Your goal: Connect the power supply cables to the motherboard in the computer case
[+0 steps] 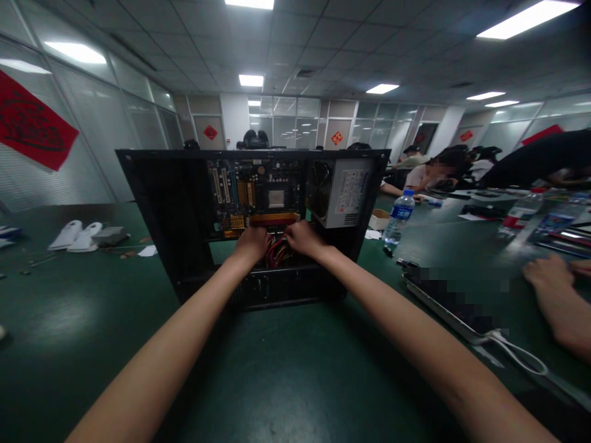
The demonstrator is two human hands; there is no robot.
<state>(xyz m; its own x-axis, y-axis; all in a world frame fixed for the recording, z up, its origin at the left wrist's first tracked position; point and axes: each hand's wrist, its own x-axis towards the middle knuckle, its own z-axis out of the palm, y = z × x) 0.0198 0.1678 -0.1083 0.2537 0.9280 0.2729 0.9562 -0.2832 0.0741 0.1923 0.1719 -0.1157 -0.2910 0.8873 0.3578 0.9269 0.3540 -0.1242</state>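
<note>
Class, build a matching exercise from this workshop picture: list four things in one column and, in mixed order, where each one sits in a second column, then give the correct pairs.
Things
1. power supply
2. water bottle
3. red and yellow wires
4. white plastic parts

Places
A. on the green table, far left of the case
B. between the left hand and the right hand
C. inside the open computer case, at its right end
D. standing on the table just right of the case

Pairs: 1-C, 2-D, 3-B, 4-A
</note>
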